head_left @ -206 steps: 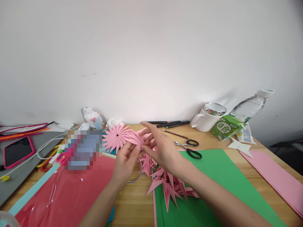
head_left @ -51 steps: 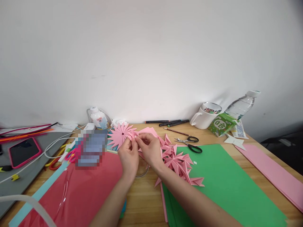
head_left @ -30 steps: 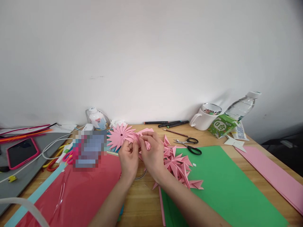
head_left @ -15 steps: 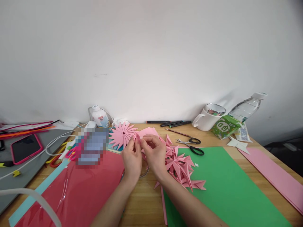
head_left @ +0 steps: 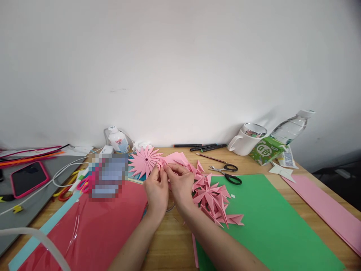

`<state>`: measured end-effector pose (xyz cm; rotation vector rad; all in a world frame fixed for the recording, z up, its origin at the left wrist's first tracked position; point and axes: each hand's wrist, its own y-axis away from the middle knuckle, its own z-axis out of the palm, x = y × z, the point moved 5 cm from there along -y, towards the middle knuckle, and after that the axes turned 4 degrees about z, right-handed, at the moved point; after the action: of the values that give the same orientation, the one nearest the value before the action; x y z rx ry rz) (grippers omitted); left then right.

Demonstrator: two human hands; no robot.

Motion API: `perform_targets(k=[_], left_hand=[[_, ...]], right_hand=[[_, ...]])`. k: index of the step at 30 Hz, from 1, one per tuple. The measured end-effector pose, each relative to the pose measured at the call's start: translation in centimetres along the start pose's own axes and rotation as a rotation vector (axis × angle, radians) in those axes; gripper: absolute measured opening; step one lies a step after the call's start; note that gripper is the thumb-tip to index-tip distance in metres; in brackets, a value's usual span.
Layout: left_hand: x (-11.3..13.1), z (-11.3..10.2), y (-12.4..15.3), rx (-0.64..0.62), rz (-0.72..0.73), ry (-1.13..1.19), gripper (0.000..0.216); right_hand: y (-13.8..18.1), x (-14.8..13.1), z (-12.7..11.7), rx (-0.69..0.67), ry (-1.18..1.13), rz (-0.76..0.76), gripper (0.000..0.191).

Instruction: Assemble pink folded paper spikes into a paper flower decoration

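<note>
Head view: pink paper [head_left: 160,163] between both hands [head_left: 156,190] [head_left: 181,183].

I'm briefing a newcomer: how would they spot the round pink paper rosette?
On the light-brown wooden table, find the left hand. Just beyond it, right of the white plastic bottle, sits the round pink folded-paper rosette. Its many points radiate round one small dark centre, unlike the jumbled pink paper spikes partly over the green sheet.

Matt paper piece [head_left: 160,163], wooden table [head_left: 170,241]
</note>
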<state>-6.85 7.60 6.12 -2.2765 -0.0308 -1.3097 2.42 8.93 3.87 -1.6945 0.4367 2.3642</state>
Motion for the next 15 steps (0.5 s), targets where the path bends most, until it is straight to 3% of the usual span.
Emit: perform_targets(k=[15], left_hand=[[-0.15,0.08,0.27,0.008,0.000,-0.038,0.025]], right_hand=[[0.08,0.97,0.31,0.087,-0.107,0.097,0.019]])
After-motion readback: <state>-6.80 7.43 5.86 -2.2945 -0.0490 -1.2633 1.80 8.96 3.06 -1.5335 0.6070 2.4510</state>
